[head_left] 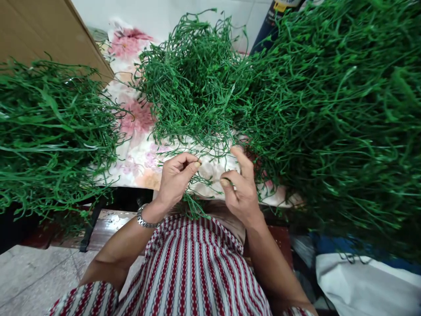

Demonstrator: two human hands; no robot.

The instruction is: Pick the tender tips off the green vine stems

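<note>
My left hand [177, 180], with a metal watch on its wrist, is closed in a pinch above the table's front edge. A thin green plastic stem shows at its fingertips. To the right, my right hand [241, 188] has thumb and a bent finger together while the forefinger stretches forward. What sits in that pinch is too small to make out. Below and between the hands, a small bunch of green stems [194, 205] hangs over the edge at my lap. Just beyond them rises a middle heap of green plastic stems [194, 83] with small budded tips.
Another heap of green strands [49, 131] lies at the left, and a larger pile [342, 109] fills the right side. A floral cloth [134, 118] covers the table. A cardboard box [49, 30] stands back left; a dark cylinder [266, 26] stands behind. White fabric [362, 281] lies lower right.
</note>
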